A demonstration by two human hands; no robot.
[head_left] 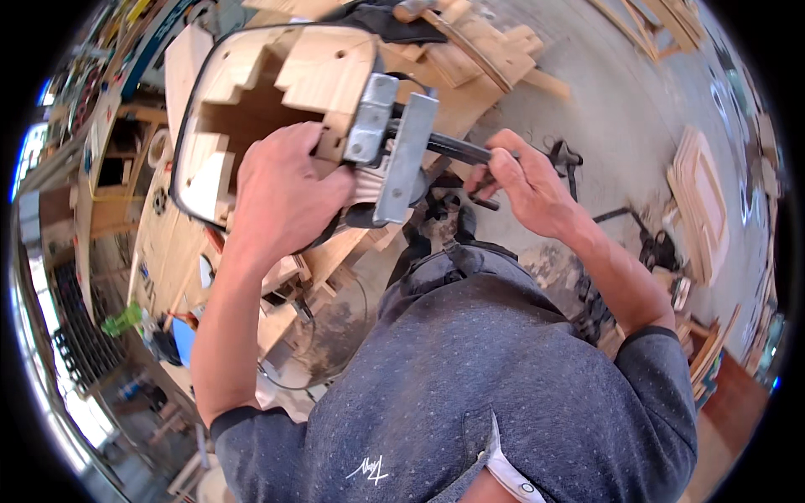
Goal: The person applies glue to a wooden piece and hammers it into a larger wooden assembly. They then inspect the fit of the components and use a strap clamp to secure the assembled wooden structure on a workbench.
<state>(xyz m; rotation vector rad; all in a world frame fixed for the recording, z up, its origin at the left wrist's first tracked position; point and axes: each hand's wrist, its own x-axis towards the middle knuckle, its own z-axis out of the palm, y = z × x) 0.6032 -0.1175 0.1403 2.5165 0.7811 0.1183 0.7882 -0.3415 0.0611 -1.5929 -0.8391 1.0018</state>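
Observation:
A pale wooden panel point(327, 75) with rounded corners, a black rim and a stepped cutout sits at the upper left. Against its right edge are the grey metal jaws of a vise point(406, 159). My left hand point(289, 189) is closed over the panel's near edge, its fingers curled into the cutout and its thumb beside the jaws. From the vise a dark screw bar point(457, 148) runs to the right. At the bar's outer end, my right hand point(528, 189) is closed around the dark vise handle point(486, 203), and its fingers hide part of it.
A wooden workbench point(159, 243) with tools extends to the left. Wood offcuts and a hammer point(461, 42) lie beyond the vise. Stacked wooden frames point(700, 205) stand on the concrete floor point(579, 92) at right. A dark cable point(625, 214) and dark equipment are beside my right forearm.

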